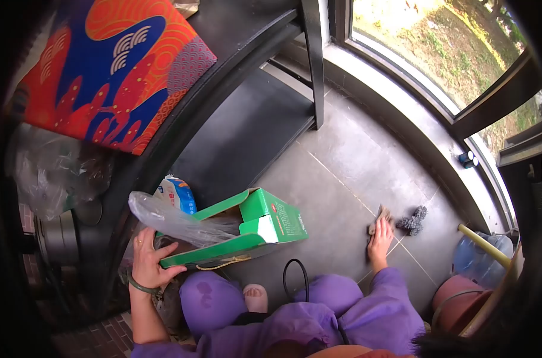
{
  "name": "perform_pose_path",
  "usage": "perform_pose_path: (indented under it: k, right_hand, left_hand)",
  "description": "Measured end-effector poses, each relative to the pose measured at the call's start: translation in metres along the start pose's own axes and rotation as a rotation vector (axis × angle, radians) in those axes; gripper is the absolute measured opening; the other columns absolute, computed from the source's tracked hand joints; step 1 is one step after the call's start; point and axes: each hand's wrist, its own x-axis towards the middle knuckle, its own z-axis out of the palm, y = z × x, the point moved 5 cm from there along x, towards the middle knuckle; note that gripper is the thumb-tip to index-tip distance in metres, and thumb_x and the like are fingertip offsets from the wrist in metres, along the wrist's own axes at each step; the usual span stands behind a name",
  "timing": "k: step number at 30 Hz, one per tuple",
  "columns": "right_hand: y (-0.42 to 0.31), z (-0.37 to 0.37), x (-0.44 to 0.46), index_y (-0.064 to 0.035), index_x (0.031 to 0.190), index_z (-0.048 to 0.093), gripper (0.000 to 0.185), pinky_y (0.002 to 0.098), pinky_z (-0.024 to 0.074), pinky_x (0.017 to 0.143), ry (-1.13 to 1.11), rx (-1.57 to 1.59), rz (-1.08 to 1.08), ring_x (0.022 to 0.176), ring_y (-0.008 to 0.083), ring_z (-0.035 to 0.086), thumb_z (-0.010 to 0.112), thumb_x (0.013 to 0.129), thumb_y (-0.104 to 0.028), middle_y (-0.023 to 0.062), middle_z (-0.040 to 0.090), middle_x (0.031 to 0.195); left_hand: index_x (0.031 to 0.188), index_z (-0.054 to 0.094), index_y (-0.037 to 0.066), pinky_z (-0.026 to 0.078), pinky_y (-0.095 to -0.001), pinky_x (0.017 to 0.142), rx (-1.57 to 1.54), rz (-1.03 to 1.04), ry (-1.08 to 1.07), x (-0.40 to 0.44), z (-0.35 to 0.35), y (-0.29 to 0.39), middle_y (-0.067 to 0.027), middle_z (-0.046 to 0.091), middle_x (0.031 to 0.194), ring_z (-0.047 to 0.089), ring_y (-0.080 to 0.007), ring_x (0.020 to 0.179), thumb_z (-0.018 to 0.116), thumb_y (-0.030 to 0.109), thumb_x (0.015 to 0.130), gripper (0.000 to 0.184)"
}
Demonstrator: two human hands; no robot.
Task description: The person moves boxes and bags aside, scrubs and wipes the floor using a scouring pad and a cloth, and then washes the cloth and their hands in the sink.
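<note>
A grey-brown cloth [385,213] is partly covered by the right hand [378,244]. The interior of the green cardboard box [223,251] is partly hidden by a clear plastic bag [184,225]; its small print cannot be read.

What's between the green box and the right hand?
In the head view, only bare grey floor tile lies between the green box and the right hand.

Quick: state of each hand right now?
Left hand: closed on an edge of the green box.
Right hand: resting over a brownish cloth; whether it grips cannot be told.
</note>
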Motion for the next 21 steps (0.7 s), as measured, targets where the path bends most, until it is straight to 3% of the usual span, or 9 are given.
perform_pose_path:
  k: [2,5,6,8,11,13,17,19,21]
  right_hand:
    - [0.000,0.001,-0.033,-0.0068,0.123,0.048,0.047,0.0451,0.0352,0.092,0.024,0.023,0.090,0.111,0.0336,0.045,0.048,0.077,-0.001,0.0140,0.048,0.123]
    - [0.021,0.006,-0.047,-0.0059,0.114,0.052,0.038,0.0426,0.0412,0.083,0.096,0.099,0.245,0.099,0.0339,0.050,0.047,0.076,0.001,0.0142,0.052,0.110]
    - [0.028,0.006,-0.049,-0.0048,0.109,0.053,0.034,0.0412,0.0435,0.079,0.146,0.161,0.343,0.094,0.0343,0.052,0.047,0.076,0.002,0.0145,0.053,0.104]
    - [0.014,-0.034,-0.009,-0.0026,0.104,0.053,0.029,0.0404,0.0445,0.076,0.324,0.179,0.318,0.087,0.0360,0.053,0.046,0.076,0.003,0.0165,0.053,0.096]
    - [0.032,-0.085,0.045,-0.0020,0.103,0.054,0.025,0.0417,0.0435,0.077,0.467,0.136,0.313,0.088,0.0366,0.053,0.045,0.079,0.000,0.0171,0.055,0.093]
    - [0.055,-0.121,0.073,-0.0029,0.103,0.054,0.025,0.0431,0.0425,0.079,0.588,0.120,0.380,0.090,0.0351,0.054,0.046,0.080,-0.002,0.0166,0.056,0.096]
    - [0.151,-0.121,0.069,-0.0082,0.108,0.058,0.027,0.0398,0.0448,0.079,0.732,-0.026,0.473,0.089,0.0323,0.057,0.048,0.083,-0.012,0.0140,0.062,0.097]
    - [0.192,-0.091,0.047,-0.0181,0.116,0.056,0.032,0.0406,0.0447,0.083,0.460,0.218,0.858,0.095,0.0328,0.058,0.050,0.084,-0.019,0.0157,0.060,0.109]
    - [0.196,-0.041,0.041,-0.0236,0.126,0.047,0.044,0.0487,0.0386,0.092,0.029,0.139,1.041,0.110,0.0343,0.051,0.052,0.084,-0.034,0.0155,0.052,0.124]
  left_hand:
    - [0.088,0.070,0.006,0.036,-0.0428,0.087,-0.052,0.038,-0.025,0.003,0.000,-0.002,-0.0142,0.054,0.110,0.048,-0.0330,0.098,0.075,0.044,0.055,0.050]
    - [0.088,0.070,0.006,0.036,-0.0430,0.086,-0.136,-0.030,-0.126,0.002,0.002,-0.006,-0.0132,0.055,0.107,0.050,-0.0304,0.095,0.075,0.041,0.057,0.048]
    - [0.088,0.070,0.006,0.036,-0.0430,0.086,-0.129,-0.018,-0.120,0.002,0.002,-0.007,-0.0132,0.055,0.107,0.050,-0.0304,0.095,0.075,0.041,0.057,0.048]
    - [0.096,0.066,0.002,0.038,-0.0422,0.087,-0.228,-0.012,-0.012,-0.003,0.006,-0.010,-0.0164,0.055,0.112,0.051,-0.0333,0.099,0.076,0.034,0.058,0.050]
    - [0.105,0.062,-0.001,0.041,-0.0412,0.089,-0.217,0.038,0.014,-0.011,0.001,-0.014,-0.0201,0.051,0.123,0.052,-0.0366,0.103,0.076,0.026,0.061,0.054]
    - [0.104,0.063,0.000,0.041,-0.0415,0.090,-0.185,0.084,-0.111,-0.008,0.002,-0.009,-0.0205,0.049,0.127,0.053,-0.0359,0.101,0.076,0.026,0.061,0.052]
    - [0.099,0.065,0.002,0.042,-0.0406,0.085,-0.211,0.095,-0.136,-0.008,0.007,-0.003,-0.0202,0.059,0.114,0.055,-0.0349,0.093,0.071,0.019,0.066,0.038]
    - [0.097,0.066,0.001,0.043,-0.0392,0.081,-0.174,0.106,-0.088,-0.011,0.011,-0.002,-0.0175,0.062,0.108,0.056,-0.0339,0.086,0.066,0.013,0.071,0.028]
    - [0.092,0.065,0.000,0.042,-0.0400,0.075,-0.214,0.061,-0.094,-0.015,0.015,-0.007,-0.0170,0.064,0.094,0.055,-0.0341,0.081,0.063,0.008,0.072,0.021]
